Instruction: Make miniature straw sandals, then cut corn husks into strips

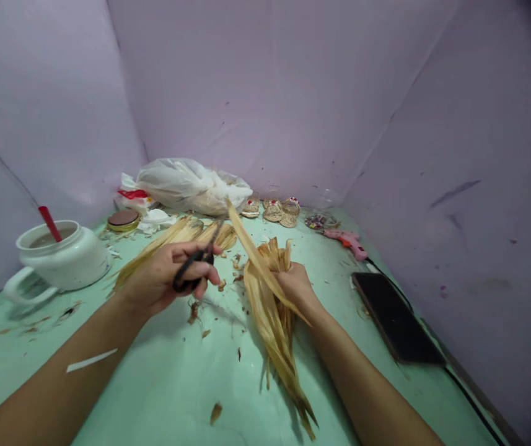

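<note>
My left hand (172,275) holds black-handled scissors (193,269), its fingers around the handles and the blades pointing up and away. My right hand (295,285) grips a bundle of dried husks (269,316) near its upper end. The bundle's long tails trail toward the front. A single pale husk strip (252,248) lies slantwise across the bundle, its upper tip to the right of the scissor blades. More dried husks (176,234) lie behind my left hand.
A white mug (77,257) with a red-handled tool stands left. Behind are a tied plastic bag (186,186), a round tin (123,220) and small woven items (273,210). A pink glue gun (349,241) and a black phone (395,319) lie right. Scraps dot the green table (167,384).
</note>
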### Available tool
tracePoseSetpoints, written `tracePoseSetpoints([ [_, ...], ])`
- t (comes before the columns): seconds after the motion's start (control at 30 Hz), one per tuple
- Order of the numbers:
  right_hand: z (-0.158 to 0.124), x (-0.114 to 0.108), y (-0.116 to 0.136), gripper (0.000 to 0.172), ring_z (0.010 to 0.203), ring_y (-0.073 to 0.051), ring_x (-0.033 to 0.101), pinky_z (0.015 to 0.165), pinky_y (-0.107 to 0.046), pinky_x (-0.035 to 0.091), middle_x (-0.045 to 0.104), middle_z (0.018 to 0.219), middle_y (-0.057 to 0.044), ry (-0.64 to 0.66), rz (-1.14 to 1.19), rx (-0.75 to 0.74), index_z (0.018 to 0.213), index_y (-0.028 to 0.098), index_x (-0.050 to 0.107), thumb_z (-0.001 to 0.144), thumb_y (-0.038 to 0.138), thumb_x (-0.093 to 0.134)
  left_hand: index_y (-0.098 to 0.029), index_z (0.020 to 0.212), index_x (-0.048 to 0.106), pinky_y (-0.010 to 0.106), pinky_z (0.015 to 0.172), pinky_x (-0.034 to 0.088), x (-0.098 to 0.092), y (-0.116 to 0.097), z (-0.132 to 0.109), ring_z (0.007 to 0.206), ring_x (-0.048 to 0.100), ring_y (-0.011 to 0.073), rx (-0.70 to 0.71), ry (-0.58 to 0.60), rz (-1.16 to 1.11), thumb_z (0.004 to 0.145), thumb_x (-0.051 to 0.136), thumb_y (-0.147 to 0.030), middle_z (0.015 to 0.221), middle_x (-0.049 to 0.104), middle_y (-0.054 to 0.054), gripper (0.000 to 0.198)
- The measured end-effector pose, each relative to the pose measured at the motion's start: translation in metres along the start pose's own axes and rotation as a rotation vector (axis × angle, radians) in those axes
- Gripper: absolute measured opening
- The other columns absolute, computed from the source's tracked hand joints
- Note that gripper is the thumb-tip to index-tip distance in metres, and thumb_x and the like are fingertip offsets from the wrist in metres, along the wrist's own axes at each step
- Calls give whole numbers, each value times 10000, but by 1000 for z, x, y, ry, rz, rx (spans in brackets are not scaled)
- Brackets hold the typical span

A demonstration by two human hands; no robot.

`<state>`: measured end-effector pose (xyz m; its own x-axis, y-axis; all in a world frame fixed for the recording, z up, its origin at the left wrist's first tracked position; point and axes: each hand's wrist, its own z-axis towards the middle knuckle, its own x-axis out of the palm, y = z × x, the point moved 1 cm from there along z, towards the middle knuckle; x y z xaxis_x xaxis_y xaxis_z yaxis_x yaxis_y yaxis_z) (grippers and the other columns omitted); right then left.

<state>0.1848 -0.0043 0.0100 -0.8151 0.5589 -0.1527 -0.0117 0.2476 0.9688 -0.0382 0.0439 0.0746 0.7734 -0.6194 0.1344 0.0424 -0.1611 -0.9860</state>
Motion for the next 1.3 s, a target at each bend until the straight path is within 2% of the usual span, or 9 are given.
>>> tracePoseSetpoints([
  [0.1, 3, -4, 1, 128, 547, -175, 563, 447, -226, 351, 594, 483, 7, 7, 13, -14, 562, 151, 643, 446, 125, 689, -168, 969, 580, 159, 364, 266, -9, -4, 0, 434, 510, 86, 38, -17, -119, 639, 677, -280, 662, 656, 47, 362],
  [0.2, 1, -9, 12, 138, 626, -167, 581, 429, -197, 330, 642, 593, -4, -7, 72, -17, 638, 166, 629, 511, 184, 678, -151, 949, 566, 158, 371, 260, -3, 5, 2, 429, 518, 86, -124, 64, -20, 648, 681, -258, 666, 662, 58, 339],
  [0.27, -4, -13, 22, 165, 666, -159, 596, 405, -181, 316, 682, 718, -30, 40, 126, 11, 708, 171, 624, 557, 225, 664, -141, 948, 551, 154, 356, 224, 8, 16, 4, 422, 522, 84, -197, 111, 38, 656, 676, -261, 680, 664, 63, 339],
  [0.4, -19, -14, 35, 246, 677, -170, 628, 382, -172, 335, 700, 812, -93, 335, 226, 117, 761, 146, 653, 574, 300, 691, -128, 955, 533, 155, 349, 209, 31, 35, 6, 419, 533, 82, -213, 150, 59, 654, 668, -295, 697, 667, 66, 370],
  [0.5, -26, -11, 35, 270, 617, -151, 623, 409, -172, 384, 690, 727, -59, 530, 323, 163, 748, 137, 663, 524, 261, 750, -130, 951, 531, 155, 355, 230, 39, 41, 6, 422, 544, 85, -207, 143, 62, 649, 664, -308, 685, 667, 55, 375],
  [0.6, -23, -11, 34, 184, 416, -74, 512, 359, -155, 346, 618, 525, 2, 482, 371, 189, 655, 123, 647, 514, 181, 751, -139, 948, 535, 150, 336, 213, 39, 41, 6, 419, 543, 86, -217, 127, 121, 644, 663, -319, 695, 671, 51, 376],
  [0.67, -19, -13, 34, 145, 362, -36, 439, 335, -133, 315, 591, 488, 25, 428, 390, 210, 648, 127, 642, 532, 152, 726, -140, 948, 541, 150, 335, 211, 38, 39, 5, 412, 533, 82, -235, 117, 175, 644, 659, -320, 704, 675, 53, 372],
  [1.03, -16, -21, 38, 141, 346, -7, 344, 291, -120, 210, 586, 511, 16, 470, 356, 223, 619, 124, 627, 511, 145, 715, -144, 911, 601, 190, 465, 404, 33, 28, 5, 479, 554, 98, -167, 76, 286, 632, 652, -279, 689, 649, 31, 314],
  [1.3, -23, -17, 42, 169, 357, -2, 331, 313, -124, 193, 576, 499, 12, 505, 309, 158, 595, 117, 630, 469, 168, 731, -119, 956, 602, 151, 351, 328, 34, 23, 6, 458, 562, 109, -272, -1, 321, 561, 622, -171, 689, 659, 44, 399],
])
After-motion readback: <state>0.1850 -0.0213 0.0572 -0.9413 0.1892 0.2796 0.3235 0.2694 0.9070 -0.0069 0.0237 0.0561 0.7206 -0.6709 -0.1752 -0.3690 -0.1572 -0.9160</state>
